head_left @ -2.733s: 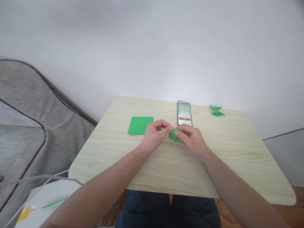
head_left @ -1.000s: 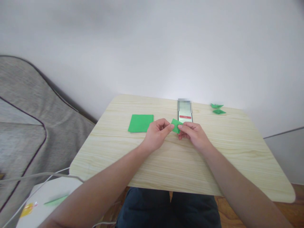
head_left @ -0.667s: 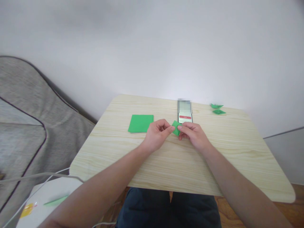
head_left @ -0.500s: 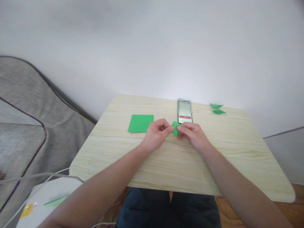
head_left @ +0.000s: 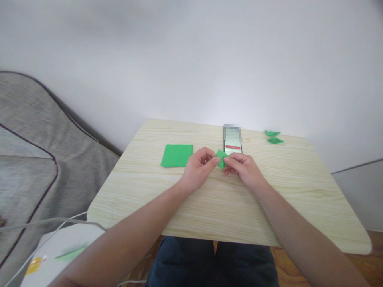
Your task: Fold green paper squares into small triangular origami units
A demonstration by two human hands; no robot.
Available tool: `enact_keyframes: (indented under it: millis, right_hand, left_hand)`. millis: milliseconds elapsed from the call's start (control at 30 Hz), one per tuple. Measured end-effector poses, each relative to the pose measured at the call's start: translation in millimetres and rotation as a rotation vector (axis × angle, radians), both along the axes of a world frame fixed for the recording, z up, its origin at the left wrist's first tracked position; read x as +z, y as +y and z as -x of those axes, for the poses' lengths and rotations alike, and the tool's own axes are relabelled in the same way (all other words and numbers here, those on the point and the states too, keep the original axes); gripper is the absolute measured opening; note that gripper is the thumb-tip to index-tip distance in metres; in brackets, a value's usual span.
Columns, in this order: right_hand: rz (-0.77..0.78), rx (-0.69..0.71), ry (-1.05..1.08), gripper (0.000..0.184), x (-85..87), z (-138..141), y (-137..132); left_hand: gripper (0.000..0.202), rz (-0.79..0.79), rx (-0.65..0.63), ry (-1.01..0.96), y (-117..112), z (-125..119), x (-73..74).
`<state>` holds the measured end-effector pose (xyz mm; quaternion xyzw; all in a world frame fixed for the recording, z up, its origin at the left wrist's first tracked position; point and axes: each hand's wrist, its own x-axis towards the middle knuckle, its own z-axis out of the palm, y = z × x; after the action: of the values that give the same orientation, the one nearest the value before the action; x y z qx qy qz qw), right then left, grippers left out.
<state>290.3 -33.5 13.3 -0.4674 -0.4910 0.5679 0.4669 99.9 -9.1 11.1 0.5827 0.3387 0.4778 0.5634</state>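
A small folded piece of green paper (head_left: 221, 158) is pinched between my two hands, just in front of the phone. My left hand (head_left: 200, 166) grips its left corner with thumb and fingers closed. On the opposite corner my right hand (head_left: 241, 168) presses its thumb on top, the fingers curled beneath. The paper looks like a diamond from above; its folds are too small to make out. Left of my left hand lies a stack of green paper sheets (head_left: 177, 155). Two folded green paper boats (head_left: 275, 140) sit at the table's far right.
A phone (head_left: 232, 139) with a lit screen lies behind my hands on the wooden table (head_left: 134, 175). A white wall runs along the back edge. At lower left are a white surface (head_left: 56, 237), a cable (head_left: 74, 219) and a grey sofa (head_left: 68, 151).
The folded paper has risen or tilted slightly, hiding a bit more of the phone's lower end. Both hands keep their hold on it.
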Motion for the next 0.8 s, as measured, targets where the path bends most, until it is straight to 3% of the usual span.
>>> enact_keyframes:
  millis: [133, 333, 467, 633, 800]
  right_hand:
    - [0.019, -0.008, 0.032, 0.03, -1.3, 1, 1]
    - [0.032, 0.012, 0.107, 0.025, 0.0, 3, 0]
    - [-0.093, -0.058, 0.06, 0.041, 7.1, 4, -3]
    - [-0.145, 0.01, -0.078, 0.013, 8.4, 6, -6]
    - [-0.193, 0.042, -0.112, 0.01, 4.0, 5, -6]
  left_hand:
    - [0.047, 0.029, -0.083, -0.023, -3, 0, -0.3]
    - [0.049, 0.047, -0.07, -0.073, -3, 1, 2.1]
    - [0.046, 0.093, -0.062, -0.083, -2, -1, 2.0]
    - [0.043, 0.151, -0.054, -0.095, -1, -2, 1.5]
    - [0.038, 0.152, -0.051, -0.083, -1, -1, 2.8]
